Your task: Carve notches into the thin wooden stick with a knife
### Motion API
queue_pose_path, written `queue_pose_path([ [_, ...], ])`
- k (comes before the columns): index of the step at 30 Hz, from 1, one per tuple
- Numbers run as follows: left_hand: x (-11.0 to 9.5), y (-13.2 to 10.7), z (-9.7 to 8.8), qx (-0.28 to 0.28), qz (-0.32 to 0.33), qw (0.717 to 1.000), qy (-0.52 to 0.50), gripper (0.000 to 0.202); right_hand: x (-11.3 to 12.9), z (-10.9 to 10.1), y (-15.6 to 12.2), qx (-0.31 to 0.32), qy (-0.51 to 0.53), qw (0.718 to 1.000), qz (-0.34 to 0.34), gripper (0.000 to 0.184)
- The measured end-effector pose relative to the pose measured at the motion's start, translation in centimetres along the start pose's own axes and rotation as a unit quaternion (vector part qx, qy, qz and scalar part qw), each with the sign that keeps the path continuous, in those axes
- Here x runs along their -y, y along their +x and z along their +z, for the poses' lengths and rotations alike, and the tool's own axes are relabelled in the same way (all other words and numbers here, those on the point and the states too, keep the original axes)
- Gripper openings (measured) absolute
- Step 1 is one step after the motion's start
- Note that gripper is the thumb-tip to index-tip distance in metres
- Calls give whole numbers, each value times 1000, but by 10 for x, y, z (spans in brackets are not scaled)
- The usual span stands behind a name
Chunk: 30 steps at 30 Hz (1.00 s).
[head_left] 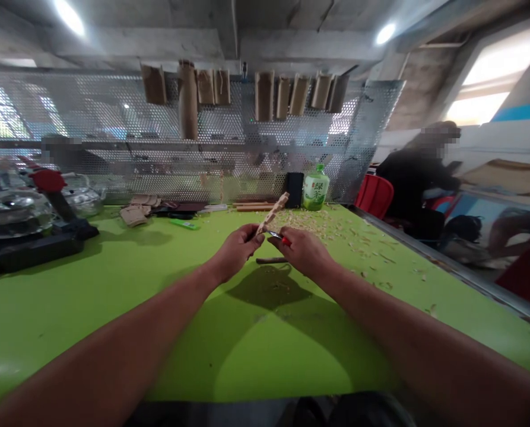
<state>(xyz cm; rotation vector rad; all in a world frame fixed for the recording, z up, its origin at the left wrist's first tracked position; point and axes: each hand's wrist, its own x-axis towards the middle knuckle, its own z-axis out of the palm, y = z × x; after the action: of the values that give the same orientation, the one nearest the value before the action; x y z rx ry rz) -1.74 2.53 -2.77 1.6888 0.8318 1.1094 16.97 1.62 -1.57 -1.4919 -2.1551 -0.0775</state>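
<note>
**Head view: left hand (237, 252) clenches pale wooden stick (271, 213), right hand (302, 252) clenches red-handled knife (283, 240)**

The stick tilts up and away from the left fist, with the small blade (273, 235) against it. One thin brown stick (271, 260) lies just below the hands on the lime-green table (265, 356). Pale wood shavings (309, 225) scatter rightward toward the table's metal-trimmed edge (460, 267), which stands well apart from the hands.
</note>
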Motion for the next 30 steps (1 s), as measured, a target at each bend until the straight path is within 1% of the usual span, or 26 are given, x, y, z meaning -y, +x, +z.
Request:
queue_pose_path([
  [3, 1, 0, 0, -1, -1, 1000, -6, 27, 0, 0, 0, -4, -9, 1000, -4, 39],
  [8, 1, 0, 2, -4, -7, 1000, -1, 28, -2, 2, 1, 9, -19, 1000, -15, 43],
  [16, -1, -2, 2, -7, -6, 1000, 8, 28, -2, 4, 1, -5, -42, 999, -6, 38],
  [20, -1, -2, 2, -6, -1, 1000, 11, 28, -3, 5, 1, -9, -49, 999, -4, 39],
  [30, 7, 1, 0, 2, -5, 1000, -1, 31, -3, 3, 0, -2, -52, 999, 4, 42],
])
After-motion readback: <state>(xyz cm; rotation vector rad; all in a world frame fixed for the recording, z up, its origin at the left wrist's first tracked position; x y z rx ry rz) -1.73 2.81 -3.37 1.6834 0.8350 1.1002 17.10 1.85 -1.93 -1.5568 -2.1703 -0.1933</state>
